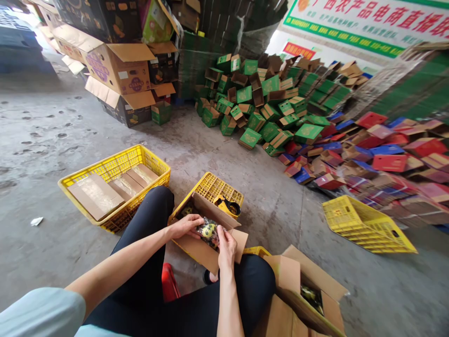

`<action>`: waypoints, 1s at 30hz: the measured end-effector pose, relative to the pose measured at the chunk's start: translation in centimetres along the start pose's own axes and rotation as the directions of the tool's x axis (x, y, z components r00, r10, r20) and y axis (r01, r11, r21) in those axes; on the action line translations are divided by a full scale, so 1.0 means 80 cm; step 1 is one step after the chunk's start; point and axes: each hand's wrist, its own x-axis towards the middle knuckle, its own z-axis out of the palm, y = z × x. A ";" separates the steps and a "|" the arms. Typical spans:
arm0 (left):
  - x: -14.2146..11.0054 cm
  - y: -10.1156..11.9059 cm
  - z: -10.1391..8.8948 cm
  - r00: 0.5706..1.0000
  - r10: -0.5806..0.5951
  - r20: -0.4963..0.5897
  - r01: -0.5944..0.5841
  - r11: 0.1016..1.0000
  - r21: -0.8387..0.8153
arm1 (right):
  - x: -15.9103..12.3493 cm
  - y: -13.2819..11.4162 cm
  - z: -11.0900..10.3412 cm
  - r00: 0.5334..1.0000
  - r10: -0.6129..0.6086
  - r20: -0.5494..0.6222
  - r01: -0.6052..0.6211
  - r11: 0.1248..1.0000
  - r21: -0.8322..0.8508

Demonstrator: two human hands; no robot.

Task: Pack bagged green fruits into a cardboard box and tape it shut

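Between my left hand (188, 226) and my right hand (226, 243) is a yellow-green fruit in shiny, dark-patterned plastic wrap (209, 230); its exact kind is unclear. The fingers of both hands are closed on the wrap, one hand at each end. Under my hands stands an open cardboard box (199, 250) with its flaps spread, partly filled with similar dark-wrapped pieces. It rests on an upturned yellow crate (224, 187). A yellow tape dispenser (226, 206) lies just beyond the box.
To the left, a yellow basket (115, 161) holds several taped cartons (96, 196). Another open carton (314, 267) with wrapped items is by my right knee. Farther off are heaped green boxes (250, 135), red and blue boxes (389, 161) and a yellow crate (365, 227).
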 end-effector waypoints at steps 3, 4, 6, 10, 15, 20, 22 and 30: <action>-0.001 0.000 0.001 0.997 0.026 0.078 -0.024 0.999 -0.029 | 0.000 -0.002 0.000 0.999 -0.037 -0.014 0.036 0.997 -0.069; -0.001 0.000 0.001 0.994 0.053 0.100 -0.050 0.998 -0.027 | -0.001 -0.003 0.000 0.999 -0.044 -0.004 0.044 0.997 -0.070; -0.001 0.001 0.001 0.988 0.106 0.115 -0.106 0.994 -0.007 | -0.002 -0.004 0.002 0.999 -0.043 0.030 0.044 0.998 -0.033; -0.002 0.005 0.002 0.982 0.175 0.074 -0.178 0.984 0.025 | -0.002 -0.004 0.004 0.999 0.000 0.052 -0.004 0.998 0.066; -0.002 0.006 -0.001 0.980 0.199 0.009 -0.199 0.980 0.012 | 0.002 0.001 0.002 0.999 -0.002 0.044 -0.001 0.998 0.071; 0.001 0.001 -0.004 0.978 0.207 0.025 -0.206 0.978 -0.006 | 0.004 0.005 -0.001 1.000 0.011 0.008 -0.011 1.000 0.027; 0.002 -0.001 -0.004 0.980 0.194 0.046 -0.193 0.981 -0.031 | 0.003 0.005 -0.001 1.000 0.017 0.003 -0.017 0.999 0.041; 0.003 -0.010 -0.002 0.981 0.191 0.038 -0.191 0.982 -0.013 | -0.003 -0.005 0.003 0.998 0.063 0.026 -0.067 0.965 0.254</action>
